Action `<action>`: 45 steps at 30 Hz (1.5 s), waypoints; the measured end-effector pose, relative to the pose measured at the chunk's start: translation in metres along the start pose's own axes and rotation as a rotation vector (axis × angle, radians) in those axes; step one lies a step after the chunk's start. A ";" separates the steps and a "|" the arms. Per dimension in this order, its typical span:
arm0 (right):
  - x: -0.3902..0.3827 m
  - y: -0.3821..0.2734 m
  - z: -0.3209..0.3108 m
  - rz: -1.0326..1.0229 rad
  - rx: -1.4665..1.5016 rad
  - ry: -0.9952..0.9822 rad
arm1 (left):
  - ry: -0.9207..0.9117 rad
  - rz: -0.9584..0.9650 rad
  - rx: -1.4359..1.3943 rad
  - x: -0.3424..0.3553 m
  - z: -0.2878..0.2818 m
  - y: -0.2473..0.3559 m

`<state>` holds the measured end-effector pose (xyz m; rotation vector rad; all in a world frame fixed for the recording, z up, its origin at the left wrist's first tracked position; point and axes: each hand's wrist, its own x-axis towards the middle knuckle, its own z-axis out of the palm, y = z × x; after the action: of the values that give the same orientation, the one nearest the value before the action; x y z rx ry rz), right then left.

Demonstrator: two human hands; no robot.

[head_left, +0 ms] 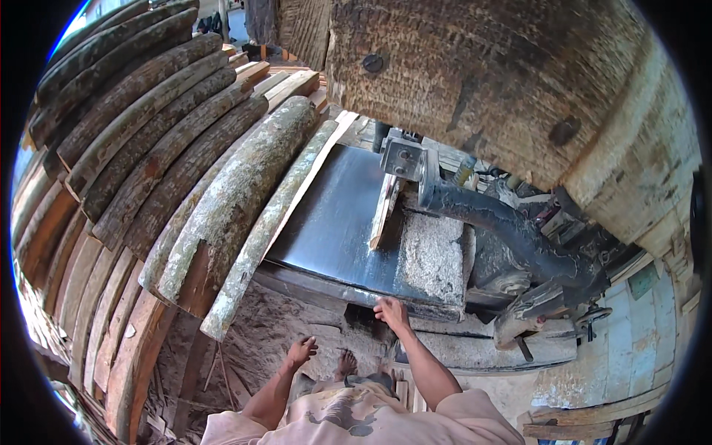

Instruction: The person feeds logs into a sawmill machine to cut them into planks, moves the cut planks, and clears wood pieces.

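A steel machine table with sawdust on its right part lies before me. A narrow wood strip rests on it beneath a metal bracket on a bent black arm. My right hand is at the table's front edge, touching it with loosely bent, parted fingers. My left hand hangs lower left of it over the dusty floor, fingers slightly curled and apart, nothing visible in them. A lichen-covered bark slab and a narrower pale-edged slab lie along the table's left side.
Stacked curved bark slabs and sawn boards fill the left. A heavy timber housing hangs over the upper right. Machine parts, a handwheel and a weathered plank panel stand at right. My bare foot shows on the floor.
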<state>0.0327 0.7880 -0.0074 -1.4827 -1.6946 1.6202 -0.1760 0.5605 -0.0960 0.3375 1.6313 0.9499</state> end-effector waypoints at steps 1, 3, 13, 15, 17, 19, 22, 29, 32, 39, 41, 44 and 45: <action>0.021 -0.020 -0.005 -0.075 -0.006 0.048 | -0.019 0.044 -0.027 0.008 0.012 0.029; 0.065 -0.035 -0.017 -0.154 -0.022 0.107 | -0.084 0.155 -0.048 0.021 0.041 0.083; 0.052 -0.056 0.026 -0.103 -0.519 0.014 | -0.100 0.413 0.068 0.055 0.086 0.204; 0.009 -0.051 0.036 -0.105 -0.507 0.010 | -0.139 0.355 0.169 0.041 0.093 0.201; -0.027 -0.043 0.057 -0.167 -0.528 0.080 | -0.253 0.409 0.140 0.046 0.084 0.171; -0.056 -0.027 0.066 -0.169 -0.522 0.140 | -0.367 0.351 0.019 0.008 0.086 0.168; -0.100 -0.015 0.080 -0.150 -0.495 0.132 | -0.379 0.231 -0.028 -0.043 0.081 0.152; -0.200 0.008 0.119 -0.061 -0.544 0.097 | -0.371 0.225 -0.026 -0.099 0.055 0.064; -0.239 0.016 0.130 -0.073 -0.466 0.056 | -0.394 0.190 -0.067 -0.116 0.049 0.021; -0.331 0.053 0.164 -0.112 -0.412 0.157 | -0.414 0.195 -0.073 -0.192 0.029 -0.039; -0.355 0.057 0.173 -0.087 -0.429 0.147 | -0.429 0.183 -0.085 -0.216 0.023 -0.056; -0.403 0.068 0.187 -0.135 -0.488 0.223 | -0.438 0.133 -0.150 -0.258 0.015 -0.083; -0.418 0.075 0.193 -0.221 -0.486 0.311 | -0.418 0.148 -0.116 -0.271 0.015 -0.092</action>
<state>0.0646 0.3243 0.0338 -1.5821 -2.0619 0.8453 -0.0575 0.3281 0.0217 0.5431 1.1781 1.0031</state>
